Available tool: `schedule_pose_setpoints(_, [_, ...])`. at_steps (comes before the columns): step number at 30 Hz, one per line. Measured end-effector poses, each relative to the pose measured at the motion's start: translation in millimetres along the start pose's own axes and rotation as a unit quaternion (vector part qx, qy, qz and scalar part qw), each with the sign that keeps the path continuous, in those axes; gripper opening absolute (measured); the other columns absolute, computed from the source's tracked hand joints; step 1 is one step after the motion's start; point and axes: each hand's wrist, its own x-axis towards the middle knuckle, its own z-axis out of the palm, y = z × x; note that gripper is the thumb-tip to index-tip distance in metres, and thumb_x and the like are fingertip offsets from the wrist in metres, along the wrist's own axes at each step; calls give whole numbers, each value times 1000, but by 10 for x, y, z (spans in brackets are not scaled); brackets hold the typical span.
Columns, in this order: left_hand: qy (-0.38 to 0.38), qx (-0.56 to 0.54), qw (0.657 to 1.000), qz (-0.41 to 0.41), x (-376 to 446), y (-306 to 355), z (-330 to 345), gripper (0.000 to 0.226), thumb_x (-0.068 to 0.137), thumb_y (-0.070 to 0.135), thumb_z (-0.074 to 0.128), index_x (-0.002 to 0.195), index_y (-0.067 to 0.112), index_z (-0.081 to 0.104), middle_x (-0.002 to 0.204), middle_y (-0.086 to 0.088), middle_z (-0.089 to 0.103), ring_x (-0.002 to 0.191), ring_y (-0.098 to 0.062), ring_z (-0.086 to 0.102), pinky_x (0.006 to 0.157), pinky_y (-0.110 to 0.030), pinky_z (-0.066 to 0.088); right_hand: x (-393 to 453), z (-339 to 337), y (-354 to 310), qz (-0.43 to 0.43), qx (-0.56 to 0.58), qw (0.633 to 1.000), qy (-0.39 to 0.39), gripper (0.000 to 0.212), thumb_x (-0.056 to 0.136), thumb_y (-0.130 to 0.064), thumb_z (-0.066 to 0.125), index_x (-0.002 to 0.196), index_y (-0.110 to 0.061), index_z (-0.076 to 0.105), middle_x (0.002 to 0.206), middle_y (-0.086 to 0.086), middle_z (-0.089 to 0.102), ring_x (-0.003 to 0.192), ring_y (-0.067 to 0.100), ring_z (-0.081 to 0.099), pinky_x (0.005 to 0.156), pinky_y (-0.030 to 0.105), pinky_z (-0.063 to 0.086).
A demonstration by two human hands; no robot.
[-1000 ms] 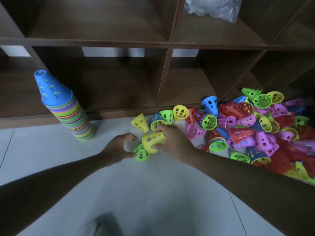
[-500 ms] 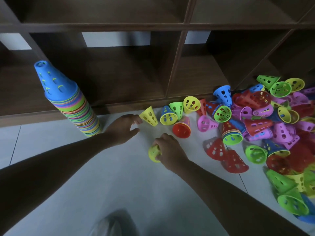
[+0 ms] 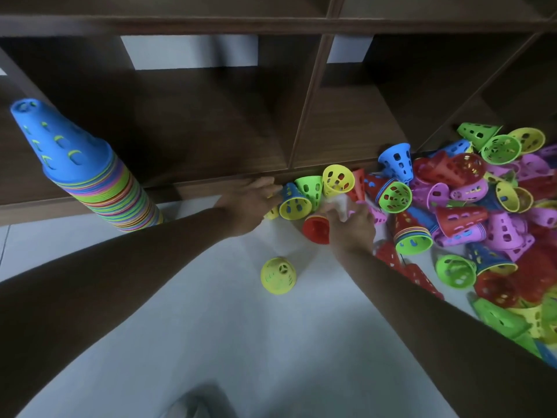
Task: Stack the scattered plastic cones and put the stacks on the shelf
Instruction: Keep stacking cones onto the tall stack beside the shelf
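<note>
Change: both your hands are now reaching forward to the cones by the shelf base, leaving the yellow cone (image 3: pixel 278 276) standing alone on the floor (image 3: pixel 211 342).
Left hand (image 3: pixel 251 203): fingers are lying straight, touching a blue-and-yellow cone (image 3: pixel 294 203).
Right hand (image 3: pixel 352 224): fingers are curling over a red cone (image 3: pixel 316 229); grip, you cannot tell.
Tall stack (image 3: pixel 90 173): standing at left before the shelf (image 3: pixel 211 122).

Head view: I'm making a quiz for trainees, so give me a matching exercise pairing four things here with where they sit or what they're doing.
Things:
1. tall cone stack
2. lone yellow cone
3. left hand
4. right hand

Places or states:
A. reaching at the red cone
B. alone on the floor between the forearms
C. standing on the floor at far left, blue cone on top
D. stretched toward the cones by the shelf edge

Pairs: 1-C, 2-B, 3-D, 4-A
</note>
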Motion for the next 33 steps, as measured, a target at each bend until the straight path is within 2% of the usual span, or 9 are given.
schedule_pose_setpoints(3, [-21, 89, 996, 6, 36, 25, 18, 65, 96, 17, 55, 155, 21, 29, 165, -1, 24, 155, -29, 11, 116, -45, 31, 190, 95, -26, 166, 41, 984, -58, 99, 87, -68, 57, 157, -10, 16, 149, 20, 41, 127, 43, 51, 100, 54, 50])
schedule_pose_setpoints(6, [14, 149, 989, 18, 13, 37, 67, 48, 84, 13, 66, 131, 23, 58, 146, -5, 50, 140, -35, 42, 100, -42, 46, 213, 148, -57, 250, 151, 949, -116, 99, 77, -69, 69, 148, -12, 30, 131, 18, 54, 105, 35, 65, 78, 45, 62])
schedule_pose_setpoints(10, [50, 147, 988, 9, -76, -10, 148, 28, 68, 11, 71, 93, 23, 68, 101, -5, 66, 103, -32, 63, 73, -33, 51, 204, 226, -47, 241, 184, 939, -161, 82, 72, -63, 78, 129, -10, 52, 118, 13, 60, 95, 28, 69, 77, 45, 63])
schedule_pose_setpoints(16, [104, -31, 983, -147, -347, 38, 138, 58, 73, 14, 80, 126, 12, 58, 113, -15, 66, 107, -39, 58, 86, -39, 49, -8, 182, 56, 240, 265, 921, -152, 76, 70, -49, 88, 121, -1, 56, 95, 8, 60, 75, 21, 70, 85, 43, 61])
schedule_pose_setpoints(18, [130, -260, 934, -207, -460, 138, -16, 48, 77, 22, 82, 117, 12, 59, 107, -10, 67, 101, -33, 60, 85, -35, 41, -90, 166, 135, 251, 286, 914, -139, 83, 69, -52, 87, 125, 0, 54, 92, 5, 60, 77, 21, 71, 89, 43, 60])
schedule_pose_setpoints(22, [124, -570, 770, -259, -770, 436, -294, 43, 76, 36, 85, 105, 23, 56, 94, 11, 68, 91, -6, 64, 79, -21, 50, -306, 64, 269, 271, 391, 867, -149, 89, 64, -58, 88, 125, -2, 56, 120, 13, 61, 101, 24, 70, 70, 29, 62])
schedule_pose_setpoints(26, [111, -692, 675, -230, -1011, 674, -332, 45, 69, 47, 81, 104, 28, 59, 106, 4, 72, 103, -16, 70, 92, -42, 57, -562, -52, 427, 272, 495, 805, -183, 62, 70, -54, 86, 113, -12, 69, 126, 16, 62, 102, 26, 72, 78, 32, 60])
schedule_pose_setpoints(29, [109, -681, 695, -206, -1041, 828, -253, 44, 74, 45, 80, 108, 27, 58, 109, 8, 72, 109, -12, 67, 100, -40, 51, -714, -134, 473, 256, 532, 783, -195, 44, 80, -55, 78, 105, -20, 75, 125, 13, 65, 98, 23, 74, 78, 29, 58])
schedule_pose_setpoints(33, [75, -610, 767, -183, -953, 1016, -104, 46, 77, 46, 75, 116, 29, 55, 112, 16, 68, 112, 0, 61, 99, -29, 47, -823, -234, 492, 261, 542, 782, -164, 55, 79, -57, 77, 107, -11, 67, 122, 14, 67, 98, 23, 74, 75, 27, 59])
